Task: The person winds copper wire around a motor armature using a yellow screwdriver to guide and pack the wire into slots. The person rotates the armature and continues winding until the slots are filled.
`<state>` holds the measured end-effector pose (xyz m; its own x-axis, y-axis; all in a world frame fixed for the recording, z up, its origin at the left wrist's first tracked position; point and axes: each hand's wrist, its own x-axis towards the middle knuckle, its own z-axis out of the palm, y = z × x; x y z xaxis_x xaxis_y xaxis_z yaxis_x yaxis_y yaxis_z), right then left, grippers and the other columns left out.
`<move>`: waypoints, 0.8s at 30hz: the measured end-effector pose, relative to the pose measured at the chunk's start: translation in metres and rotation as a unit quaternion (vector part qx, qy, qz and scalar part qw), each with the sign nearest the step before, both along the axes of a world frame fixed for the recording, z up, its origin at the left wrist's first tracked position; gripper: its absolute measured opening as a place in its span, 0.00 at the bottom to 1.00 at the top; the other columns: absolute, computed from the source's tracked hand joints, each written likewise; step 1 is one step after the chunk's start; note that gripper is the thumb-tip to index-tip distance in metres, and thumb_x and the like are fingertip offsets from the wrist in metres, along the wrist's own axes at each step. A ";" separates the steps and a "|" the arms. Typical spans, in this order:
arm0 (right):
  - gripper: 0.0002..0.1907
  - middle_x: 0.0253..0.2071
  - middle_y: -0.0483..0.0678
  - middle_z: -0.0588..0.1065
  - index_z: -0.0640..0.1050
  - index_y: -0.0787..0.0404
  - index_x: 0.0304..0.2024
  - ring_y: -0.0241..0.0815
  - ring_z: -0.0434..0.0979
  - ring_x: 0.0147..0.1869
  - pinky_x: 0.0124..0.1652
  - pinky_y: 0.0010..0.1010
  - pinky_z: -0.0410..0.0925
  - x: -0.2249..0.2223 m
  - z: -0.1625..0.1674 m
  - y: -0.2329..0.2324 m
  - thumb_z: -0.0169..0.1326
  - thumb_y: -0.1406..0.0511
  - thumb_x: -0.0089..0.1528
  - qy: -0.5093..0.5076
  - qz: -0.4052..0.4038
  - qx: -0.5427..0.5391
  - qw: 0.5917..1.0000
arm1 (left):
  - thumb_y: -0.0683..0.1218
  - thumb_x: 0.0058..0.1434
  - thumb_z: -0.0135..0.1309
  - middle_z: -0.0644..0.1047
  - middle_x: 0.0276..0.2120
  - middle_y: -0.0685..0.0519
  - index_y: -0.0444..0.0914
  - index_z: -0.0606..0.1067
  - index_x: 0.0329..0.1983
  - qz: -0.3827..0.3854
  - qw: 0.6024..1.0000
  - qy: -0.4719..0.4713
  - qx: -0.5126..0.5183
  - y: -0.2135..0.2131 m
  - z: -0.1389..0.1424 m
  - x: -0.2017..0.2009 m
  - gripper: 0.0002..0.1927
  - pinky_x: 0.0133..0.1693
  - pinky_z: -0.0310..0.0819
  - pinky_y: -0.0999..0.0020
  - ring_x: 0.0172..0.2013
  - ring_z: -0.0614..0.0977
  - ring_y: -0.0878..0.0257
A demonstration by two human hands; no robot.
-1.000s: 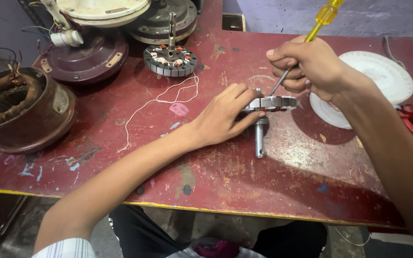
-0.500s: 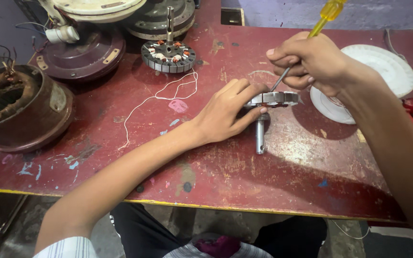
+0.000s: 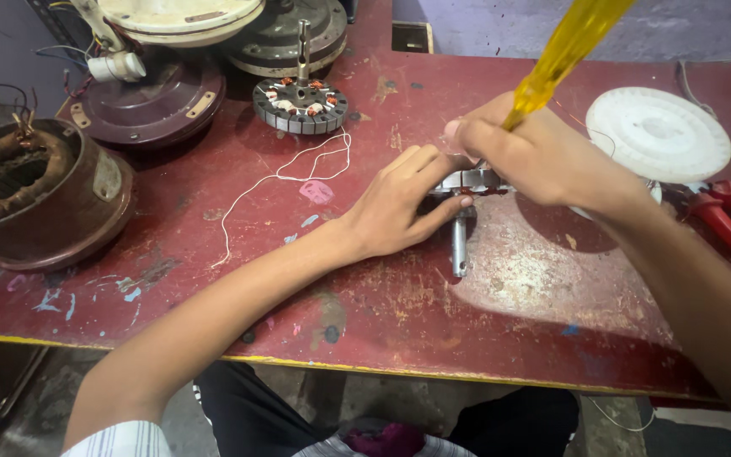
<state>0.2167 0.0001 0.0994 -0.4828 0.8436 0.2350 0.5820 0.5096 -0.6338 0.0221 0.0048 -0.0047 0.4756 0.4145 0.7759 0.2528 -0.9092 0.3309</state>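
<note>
Since a second ago, right hand (image 3: 543,156) has shifted over the stator (image 3: 475,182), fist closed on screwdriver (image 3: 564,51) tilted to 1 o'clock. Left hand (image 3: 403,207) pins stator at counter (image 3: 509,322) centre, steadying it; shaft (image 3: 460,245) points to 6 o'clock.

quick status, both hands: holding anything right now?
Left hand: fingers pinched on the small metal stator with a shaft.
Right hand: closed around the yellow-handled screwdriver.

On a worn red table (image 3: 365,313), the left hand (image 3: 399,207) steadies a small stator with shaft (image 3: 460,241) while the right hand (image 3: 543,156) works a yellow-handled screwdriver (image 3: 564,55) into it.
</note>
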 end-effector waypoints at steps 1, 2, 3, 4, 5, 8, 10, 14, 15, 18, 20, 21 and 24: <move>0.20 0.19 0.42 0.66 0.76 0.66 0.30 0.34 0.62 0.25 0.26 0.33 0.58 0.001 0.002 -0.001 0.44 0.59 0.69 -0.003 0.044 0.021 0.999 | 0.48 0.69 0.59 0.73 0.44 0.46 0.37 0.71 0.57 0.004 1.000 0.003 0.001 0.001 0.000 0.001 0.18 0.48 0.71 0.56 0.45 0.76 0.48; 0.20 0.19 0.41 0.68 0.78 0.65 0.32 0.33 0.63 0.25 0.26 0.32 0.59 0.003 0.004 -0.002 0.44 0.58 0.68 -0.006 0.088 0.042 0.995 | 0.48 0.68 0.59 0.73 0.44 0.46 0.37 0.72 0.56 0.008 1.000 0.007 0.003 0.002 0.000 0.001 0.18 0.47 0.71 0.55 0.45 0.76 0.48; 0.20 0.18 0.41 0.67 0.78 0.65 0.32 0.34 0.63 0.24 0.26 0.32 0.59 0.004 0.005 -0.002 0.44 0.58 0.68 -0.026 0.086 0.049 0.995 | 0.48 0.68 0.60 0.73 0.43 0.46 0.37 0.72 0.56 0.013 1.000 0.011 0.004 0.003 -0.001 0.002 0.17 0.47 0.71 0.55 0.44 0.75 0.47; 0.20 0.17 0.41 0.66 0.77 0.65 0.31 0.35 0.62 0.23 0.26 0.33 0.59 0.004 0.006 -0.001 0.44 0.58 0.68 -0.045 0.085 0.056 0.994 | 0.48 0.68 0.59 0.72 0.43 0.46 0.37 0.72 0.56 0.014 1.000 0.014 0.005 0.003 -0.001 0.001 0.17 0.47 0.71 0.55 0.44 0.75 0.47; 0.20 0.17 0.41 0.66 0.77 0.65 0.31 0.35 0.62 0.22 0.25 0.33 0.59 0.005 0.006 0.000 0.43 0.57 0.68 -0.065 0.083 0.062 0.992 | 0.48 0.69 0.59 0.72 0.43 0.46 0.37 0.72 0.56 0.016 1.000 0.016 0.006 0.003 -0.001 0.000 0.17 0.47 0.70 0.55 0.44 0.75 0.47; 0.24 0.17 0.43 0.61 0.74 0.64 0.25 0.37 0.60 0.23 0.25 0.35 0.56 0.001 -0.001 0.005 0.42 0.57 0.70 -0.037 0.048 0.032 0.998 | 0.47 0.69 0.58 0.72 0.43 0.45 0.36 0.71 0.57 0.010 1.000 0.023 -0.003 0.003 -0.001 0.000 0.18 0.47 0.70 0.54 0.44 0.75 0.46; 0.25 0.18 0.45 0.60 0.70 0.68 0.24 0.39 0.59 0.24 0.26 0.36 0.55 0.000 -0.005 0.009 0.43 0.56 0.71 -0.021 0.000 0.016 1.000 | 0.46 0.69 0.57 0.72 0.43 0.44 0.35 0.70 0.56 0.006 1.000 0.027 -0.004 0.003 0.000 -0.002 0.17 0.47 0.69 0.54 0.45 0.75 0.46; 0.27 0.18 0.48 0.61 0.71 0.68 0.23 0.42 0.60 0.23 0.27 0.38 0.56 0.001 -0.006 0.008 0.42 0.56 0.71 -0.033 -0.031 0.008 0.999 | 0.44 0.68 0.57 0.71 0.43 0.43 0.34 0.69 0.54 -0.001 1.000 0.025 0.001 0.003 0.000 -0.003 0.16 0.48 0.69 0.53 0.44 0.74 0.45; 0.25 0.19 0.47 0.62 0.71 0.67 0.25 0.40 0.61 0.24 0.27 0.37 0.57 0.002 -0.005 0.006 0.42 0.57 0.71 -0.027 -0.001 0.027 0.999 | 0.44 0.68 0.57 0.71 0.42 0.43 0.33 0.69 0.54 -0.002 1.000 0.025 0.001 0.003 0.000 -0.002 0.16 0.48 0.69 0.53 0.44 0.74 0.45; 0.21 0.20 0.44 0.65 0.72 0.66 0.30 0.37 0.64 0.25 0.27 0.35 0.60 0.001 -0.006 -0.001 0.42 0.58 0.72 -0.015 0.073 0.082 0.994 | 0.44 0.68 0.57 0.71 0.42 0.43 0.34 0.69 0.52 0.000 0.999 0.030 0.014 0.004 0.000 -0.004 0.14 0.47 0.69 0.53 0.43 0.74 0.45; 0.20 0.21 0.42 0.66 0.72 0.67 0.32 0.36 0.66 0.26 0.28 0.34 0.62 0.001 -0.006 -0.001 0.42 0.59 0.72 -0.016 0.100 0.116 0.988 | 0.44 0.68 0.58 0.71 0.41 0.43 0.34 0.69 0.52 0.002 0.999 0.032 0.008 0.004 0.001 -0.005 0.14 0.46 0.68 0.53 0.43 0.74 0.45; 0.21 0.21 0.44 0.64 0.71 0.67 0.31 0.37 0.64 0.25 0.28 0.34 0.61 0.000 -0.007 -0.001 0.42 0.59 0.73 -0.011 0.087 0.104 0.991 | 0.44 0.68 0.58 0.71 0.41 0.43 0.34 0.69 0.51 0.003 0.999 0.032 0.007 0.003 0.001 -0.005 0.14 0.46 0.68 0.53 0.42 0.74 0.45; 0.23 0.19 0.46 0.62 0.69 0.66 0.26 0.38 0.61 0.25 0.27 0.34 0.59 0.000 -0.012 0.004 0.43 0.59 0.73 0.020 0.043 0.052 0.998 | 0.43 0.68 0.57 0.71 0.41 0.43 0.33 0.70 0.54 -0.022 0.999 0.010 0.020 0.004 0.001 -0.006 0.15 0.46 0.69 0.53 0.43 0.74 0.45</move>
